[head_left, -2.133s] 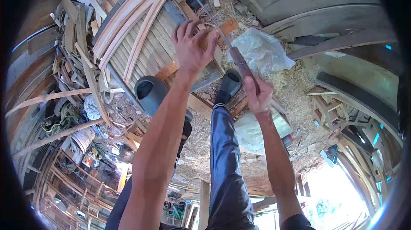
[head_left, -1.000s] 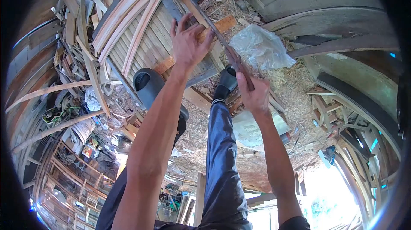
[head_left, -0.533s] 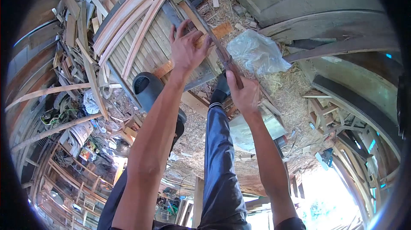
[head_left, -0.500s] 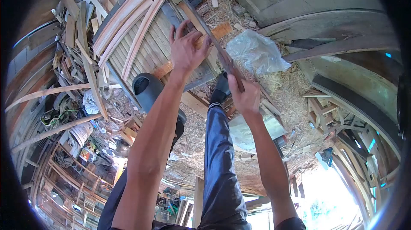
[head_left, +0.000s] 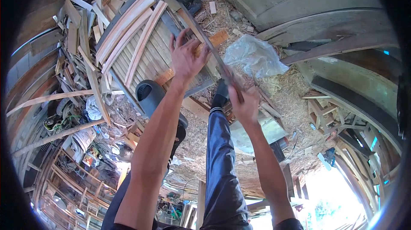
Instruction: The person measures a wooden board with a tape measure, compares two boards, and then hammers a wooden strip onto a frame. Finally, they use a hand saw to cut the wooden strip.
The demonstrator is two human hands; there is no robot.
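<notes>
My left hand [head_left: 187, 58] presses onto an orange-brown wooden board [head_left: 220, 37], thumb and fingers curled about it. The board lies slantwise over a slatted wooden panel [head_left: 160, 43]. My right hand [head_left: 245, 103] is closed around the near end of a long, narrow brown tool, which looks like a saw [head_left: 216, 54] seen edge-on. Its far part crosses the board just right of my left fingers; no teeth can be made out. A dark grey slipper [head_left: 150, 97] on one foot rests close to the board's near end. My other foot, in a black sock [head_left: 220, 96], stands beside the panel.
Pale curved wood strips [head_left: 124, 28] lie on the panel. A heap of offcuts [head_left: 81, 28] is at the left. Clear plastic sheeting [head_left: 254, 56] lies on sawdust at the right, near large curved boards [head_left: 317, 22]. A stool-like wooden frame [head_left: 325, 112] stands farther right.
The saw and my right hand have shifted slightly down toward me, with some blur along the saw. My left hand stays on the board. The view has tilted slightly.
</notes>
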